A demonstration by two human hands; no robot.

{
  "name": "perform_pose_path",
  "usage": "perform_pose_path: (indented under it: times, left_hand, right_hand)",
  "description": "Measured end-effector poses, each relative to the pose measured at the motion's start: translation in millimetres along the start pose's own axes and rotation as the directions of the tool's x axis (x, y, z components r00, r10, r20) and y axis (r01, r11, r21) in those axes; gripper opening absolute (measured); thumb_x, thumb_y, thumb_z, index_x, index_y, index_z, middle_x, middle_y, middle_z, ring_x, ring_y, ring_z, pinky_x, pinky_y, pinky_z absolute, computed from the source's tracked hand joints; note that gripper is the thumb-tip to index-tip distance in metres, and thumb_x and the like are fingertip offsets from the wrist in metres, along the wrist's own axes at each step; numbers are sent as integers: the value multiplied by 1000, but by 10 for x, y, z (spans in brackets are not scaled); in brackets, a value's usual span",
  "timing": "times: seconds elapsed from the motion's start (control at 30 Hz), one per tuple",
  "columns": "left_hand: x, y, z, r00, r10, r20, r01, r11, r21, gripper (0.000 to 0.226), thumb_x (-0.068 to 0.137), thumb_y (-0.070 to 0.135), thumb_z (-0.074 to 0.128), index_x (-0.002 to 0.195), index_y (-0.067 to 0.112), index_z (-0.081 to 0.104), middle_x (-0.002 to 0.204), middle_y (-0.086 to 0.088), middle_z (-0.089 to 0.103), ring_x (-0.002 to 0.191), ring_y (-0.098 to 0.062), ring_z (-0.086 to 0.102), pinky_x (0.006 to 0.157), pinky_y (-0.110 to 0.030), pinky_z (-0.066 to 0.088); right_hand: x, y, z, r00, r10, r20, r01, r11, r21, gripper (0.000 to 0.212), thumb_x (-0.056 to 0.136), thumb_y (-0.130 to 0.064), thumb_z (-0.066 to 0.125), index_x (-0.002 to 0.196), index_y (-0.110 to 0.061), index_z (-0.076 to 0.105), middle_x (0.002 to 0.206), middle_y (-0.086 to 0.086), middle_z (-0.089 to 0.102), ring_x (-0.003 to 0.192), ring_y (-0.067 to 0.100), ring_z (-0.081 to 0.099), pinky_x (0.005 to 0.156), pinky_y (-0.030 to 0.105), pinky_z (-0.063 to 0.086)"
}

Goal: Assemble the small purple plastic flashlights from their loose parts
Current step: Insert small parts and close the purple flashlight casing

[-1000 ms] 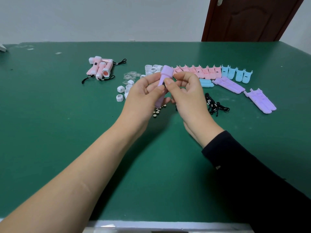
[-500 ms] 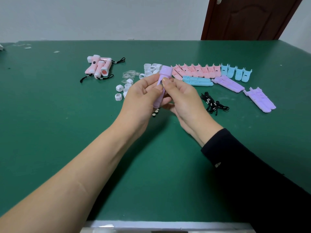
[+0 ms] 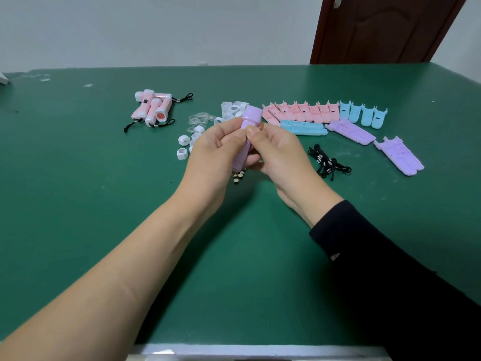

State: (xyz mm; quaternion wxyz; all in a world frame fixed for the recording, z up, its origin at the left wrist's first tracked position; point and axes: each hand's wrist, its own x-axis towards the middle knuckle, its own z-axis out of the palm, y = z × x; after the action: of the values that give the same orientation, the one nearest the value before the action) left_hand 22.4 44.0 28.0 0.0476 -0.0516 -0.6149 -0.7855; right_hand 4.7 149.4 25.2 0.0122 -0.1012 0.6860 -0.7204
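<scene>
A big green table [image 3: 78, 204], a little pile of pink flashlights [image 3: 152, 108] with black strings [image 3: 183, 97] at the back left, a row of pink shell halves [image 3: 302, 110], blue shell halves [image 3: 364, 115] just beside them on the right, a brown door [image 3: 385, 27] behind the table, a white wall [image 3: 156, 29]

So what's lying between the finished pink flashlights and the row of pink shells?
In the head view, a scatter of clear discs and a cluster of white rings lie there.
</scene>
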Motion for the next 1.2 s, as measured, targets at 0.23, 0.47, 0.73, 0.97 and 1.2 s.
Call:
perform_pose_path:
  times: [0.23,0.47,0.73,0.97,1.2]
  left_hand:
    - [44,50,-96,995,-89,43,92,994,-63,25,100,2,44,107,8,67,91,-1,75,82,-7,70,65,-17,54]
    - [50,78,-128,983,-167,75,171,984,-50,23,100,3,45,106,11,66,89,3,76,81,-2,71,59,-16,53]
    - [33,79,-78,967,-239,83,246,965,-95,19,102,20,47,115,14,60,94,3,73,64,-3,63,49,-15,44]
    - [54,86,-94,969,-232,83,243,956,-166,20,100,4,45,106,8,63,79,2,72,57,-4,58,43,-13,40]
    - [44,92,-92,952,-289,98,302,937,-175,19,101,12,46,109,9,63,84,3,71,57,-3,52,42,-11,35]
  right_hand:
    - [36,-26,-81,987,140,84,-149,983,110,32,102,-30,42,81,-14,60,70,1,65,65,12,59,72,30,50]
    - [69,-34,-201,997,74,19,-76,989,124,15,98,-25,53,103,-26,68,78,-13,68,70,0,63,76,26,52]
    - [44,-50,-218,999,27,-31,-23,993,115,12,93,-21,61,98,-27,69,81,-9,69,83,1,66,92,36,50]
    - [26,-41,-205,999,23,-30,-20,994,103,11,93,-23,61,100,-28,68,79,-12,71,84,-1,66,84,30,48]
    - [30,-65,-202,994,1,107,-14,992,124,23,99,-19,51,111,-33,65,98,-8,71,101,9,61,104,48,43]
